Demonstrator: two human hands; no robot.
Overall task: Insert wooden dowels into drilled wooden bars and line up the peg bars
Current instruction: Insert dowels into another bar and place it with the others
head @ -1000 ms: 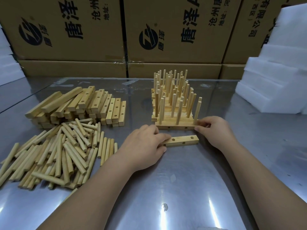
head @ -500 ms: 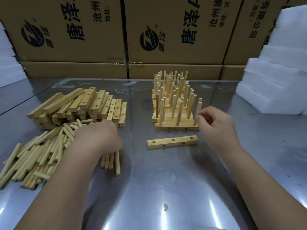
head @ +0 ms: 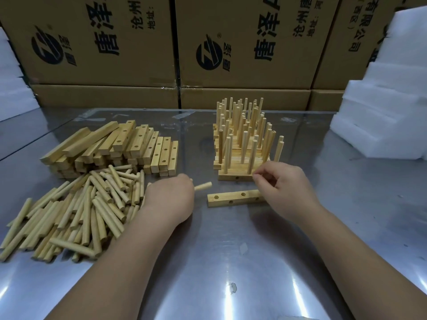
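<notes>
As left hand (head: 169, 199) leaves pile (head: 69, 211), dowel (head: 203, 187) gripped

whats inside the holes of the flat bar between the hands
Nothing: the holes visible in the flat bar are empty. Its right end is covered by the right hand, so any hole there cannot be seen.

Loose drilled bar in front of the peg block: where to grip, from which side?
Pinch the loose bar at its right end, coming from the right. It lies flat, holes up, peg block close behind, and the left hand holds a dowel at its left.
</notes>
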